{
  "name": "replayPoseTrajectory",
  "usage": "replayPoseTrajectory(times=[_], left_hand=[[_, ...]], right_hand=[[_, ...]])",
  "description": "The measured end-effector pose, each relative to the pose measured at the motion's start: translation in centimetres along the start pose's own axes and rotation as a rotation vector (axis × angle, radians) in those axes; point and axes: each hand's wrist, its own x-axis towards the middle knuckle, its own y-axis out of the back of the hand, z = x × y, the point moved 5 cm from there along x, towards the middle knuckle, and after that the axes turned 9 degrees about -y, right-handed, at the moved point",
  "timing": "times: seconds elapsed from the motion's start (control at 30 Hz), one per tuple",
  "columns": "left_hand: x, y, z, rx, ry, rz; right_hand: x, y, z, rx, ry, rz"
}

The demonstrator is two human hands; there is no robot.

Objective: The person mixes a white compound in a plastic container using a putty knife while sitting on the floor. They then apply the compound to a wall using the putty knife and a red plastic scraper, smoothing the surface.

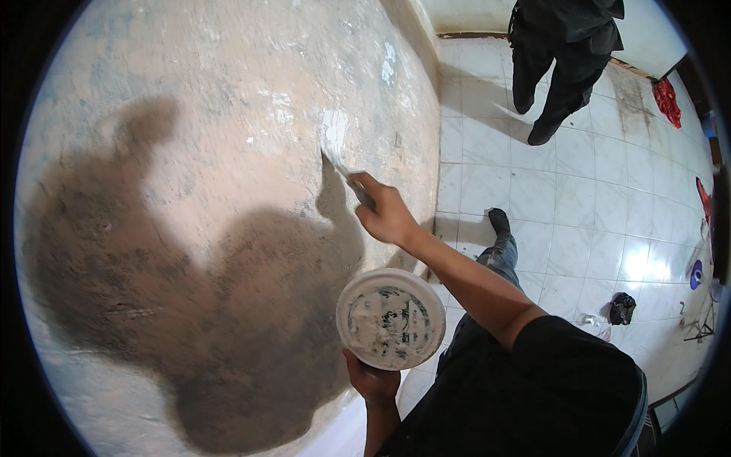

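Note:
My right hand (384, 213) is closed around the grey handle of a putty knife (358, 188). The blade rests against the rough, peach-coloured wall (251, 183), at a fresh white patch of putty (333, 129). Lower down, my left hand (373, 381) supports a round whitish lid (343, 326) from beneath, close to the wall. Pale putty (373, 320) is smeared over the lid's printed face. Most of the left fingers are hidden under it.
Another person (560, 61) in dark clothes stands on the white tiled floor (582, 183) at the far side. A black plastic bag (622, 308) and a red bag-like item (667, 103) lie to the right. My shadow covers much of the wall.

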Motion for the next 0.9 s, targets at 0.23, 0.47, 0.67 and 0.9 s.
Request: replayPoseTrajectory(times=[0.23, 0.47, 0.67, 0.9], left_hand=[[0.3, 0.5, 0.2, -0.019, 0.03, -0.044], [0.3, 0.1, 0.0, -0.038, 0.021, -0.027], [0.2, 1.3, -0.1, 0.003, 0.037, -0.032], [0.2, 0.9, -0.3, 0.014, 0.026, -0.005]], right_hand=[[6.6, 4.3, -1.3, 0.036, -0.031, 0.159], [-0.5, 0.8, 0.8, 0.021, -0.026, -0.03], [5.5, 5.0, 0.5, 0.006, -0.061, 0.162], [3.3, 0.9, 3.8, -0.021, -0.152, 0.04]])
